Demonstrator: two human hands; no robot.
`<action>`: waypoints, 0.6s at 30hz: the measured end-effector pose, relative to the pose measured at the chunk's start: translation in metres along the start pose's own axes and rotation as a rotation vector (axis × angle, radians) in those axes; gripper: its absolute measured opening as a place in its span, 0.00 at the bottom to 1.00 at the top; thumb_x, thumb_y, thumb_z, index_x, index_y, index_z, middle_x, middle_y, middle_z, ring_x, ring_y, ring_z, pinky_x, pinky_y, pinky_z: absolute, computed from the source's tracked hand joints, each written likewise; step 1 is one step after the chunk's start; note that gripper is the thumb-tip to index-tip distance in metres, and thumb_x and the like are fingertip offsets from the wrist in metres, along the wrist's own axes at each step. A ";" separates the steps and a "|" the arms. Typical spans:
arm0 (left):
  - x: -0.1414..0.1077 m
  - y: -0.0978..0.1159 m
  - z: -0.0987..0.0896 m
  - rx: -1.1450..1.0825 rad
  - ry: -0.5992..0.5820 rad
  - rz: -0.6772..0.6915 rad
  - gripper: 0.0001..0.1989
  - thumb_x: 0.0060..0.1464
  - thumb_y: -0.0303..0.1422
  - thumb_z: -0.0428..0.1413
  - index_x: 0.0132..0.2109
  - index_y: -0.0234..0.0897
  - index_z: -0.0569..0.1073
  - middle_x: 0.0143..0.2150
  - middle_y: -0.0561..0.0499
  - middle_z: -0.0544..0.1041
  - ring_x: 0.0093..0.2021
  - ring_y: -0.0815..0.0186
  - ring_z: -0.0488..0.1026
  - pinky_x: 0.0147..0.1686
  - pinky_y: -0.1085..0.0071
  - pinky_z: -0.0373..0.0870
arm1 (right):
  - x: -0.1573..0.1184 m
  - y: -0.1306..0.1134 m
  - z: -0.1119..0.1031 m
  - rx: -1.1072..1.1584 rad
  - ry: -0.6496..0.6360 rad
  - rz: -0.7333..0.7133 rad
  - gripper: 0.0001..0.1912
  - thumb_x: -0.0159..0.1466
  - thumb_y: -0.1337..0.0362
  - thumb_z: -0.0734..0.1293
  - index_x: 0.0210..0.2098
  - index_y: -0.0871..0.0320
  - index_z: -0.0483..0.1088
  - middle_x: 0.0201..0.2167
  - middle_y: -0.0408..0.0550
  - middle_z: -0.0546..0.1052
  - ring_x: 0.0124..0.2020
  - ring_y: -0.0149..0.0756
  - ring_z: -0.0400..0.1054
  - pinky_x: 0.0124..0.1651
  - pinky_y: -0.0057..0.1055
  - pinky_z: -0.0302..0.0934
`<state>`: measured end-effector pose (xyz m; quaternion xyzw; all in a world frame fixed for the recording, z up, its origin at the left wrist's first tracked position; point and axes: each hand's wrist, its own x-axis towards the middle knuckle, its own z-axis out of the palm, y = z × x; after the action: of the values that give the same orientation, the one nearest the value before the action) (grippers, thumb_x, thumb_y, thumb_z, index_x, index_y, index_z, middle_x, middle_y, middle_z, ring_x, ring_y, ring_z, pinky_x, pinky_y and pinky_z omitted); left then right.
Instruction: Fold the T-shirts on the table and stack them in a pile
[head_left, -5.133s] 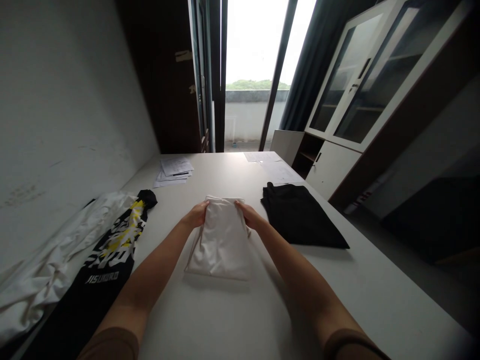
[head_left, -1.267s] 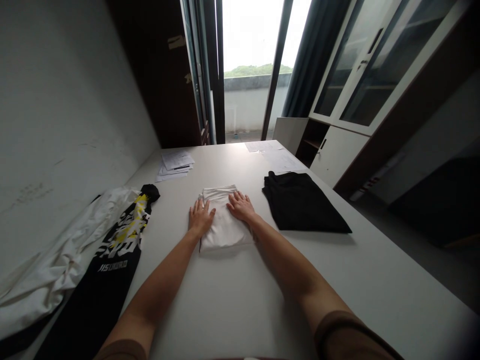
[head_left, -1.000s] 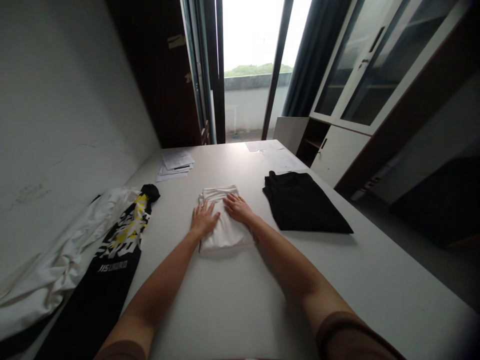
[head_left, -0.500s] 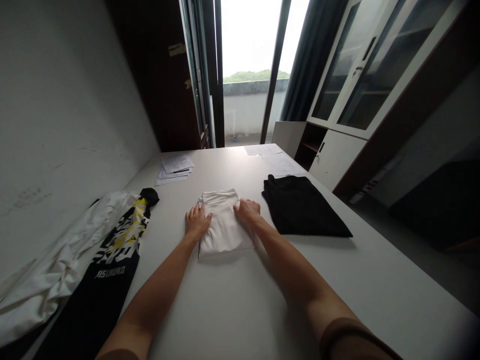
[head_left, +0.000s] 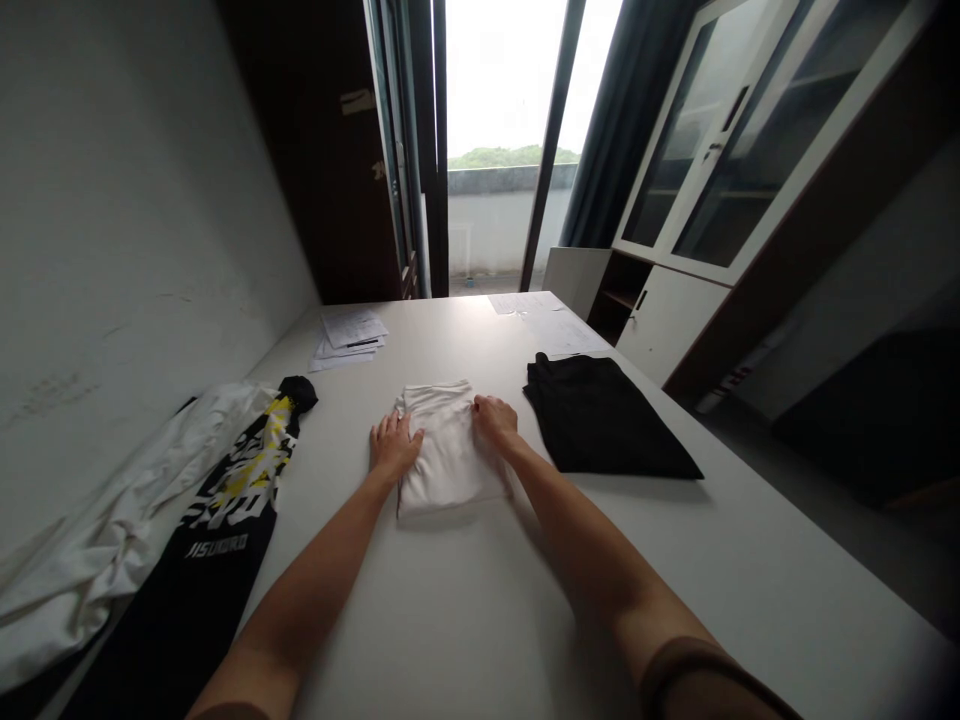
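Observation:
On the table in front of me lies a folded white garment (head_left: 446, 460), roughly rectangular, with light wrinkles across its top. My left hand (head_left: 394, 443) rests on its left edge, fingers spread flat. At the right edge, my right hand (head_left: 495, 418) is closed, its thumb and fingers pinching the cloth near the upper corner. What kind of garment it is cannot be made out. To the right of that hand, a folded black garment (head_left: 607, 415) lies flat.
Along the wall at left lie a white garment (head_left: 142, 500) and a black one with a white and yellow print (head_left: 217, 550). Papers (head_left: 349, 335) with a pen sit at the far left of the white table (head_left: 450, 620). More sheets (head_left: 555, 320) lie far right. A cabinet (head_left: 682, 300) stands beyond.
My right hand has shifted very slightly at the white garment's right edge, still pinching it. My left hand stays in place. The view has tilted a little.

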<state>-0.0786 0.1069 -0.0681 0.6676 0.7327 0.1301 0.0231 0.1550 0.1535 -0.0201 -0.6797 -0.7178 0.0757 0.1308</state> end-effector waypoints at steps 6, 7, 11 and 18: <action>0.000 -0.001 0.002 -0.017 0.018 0.009 0.29 0.67 0.47 0.46 0.70 0.41 0.64 0.73 0.42 0.60 0.73 0.51 0.53 0.70 0.48 0.46 | 0.008 0.008 0.000 0.213 -0.015 0.070 0.16 0.72 0.55 0.61 0.46 0.53 0.77 0.45 0.53 0.81 0.45 0.42 0.74 0.44 0.30 0.59; 0.000 -0.001 0.002 -0.019 0.024 0.010 0.29 0.67 0.47 0.47 0.70 0.41 0.65 0.73 0.42 0.61 0.73 0.50 0.53 0.70 0.48 0.46 | 0.010 0.010 0.002 0.266 -0.022 0.065 0.15 0.71 0.56 0.61 0.45 0.54 0.78 0.44 0.53 0.81 0.45 0.41 0.73 0.43 0.30 0.59; -0.001 0.000 0.000 -0.017 0.033 0.010 0.29 0.67 0.47 0.47 0.69 0.41 0.66 0.73 0.42 0.61 0.72 0.50 0.54 0.70 0.48 0.47 | 0.015 0.018 0.009 0.443 -0.079 0.083 0.14 0.70 0.59 0.63 0.43 0.58 0.77 0.41 0.51 0.81 0.41 0.37 0.73 0.39 0.27 0.58; -0.002 0.003 -0.003 -0.020 0.019 0.000 0.29 0.67 0.46 0.47 0.69 0.40 0.65 0.73 0.41 0.61 0.73 0.51 0.54 0.70 0.49 0.47 | 0.011 0.013 0.013 0.312 -0.033 0.084 0.15 0.67 0.52 0.66 0.40 0.57 0.77 0.40 0.54 0.81 0.42 0.41 0.73 0.41 0.29 0.58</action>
<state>-0.0761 0.1042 -0.0648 0.6660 0.7316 0.1438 0.0232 0.1636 0.1660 -0.0354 -0.6791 -0.6704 0.2028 0.2196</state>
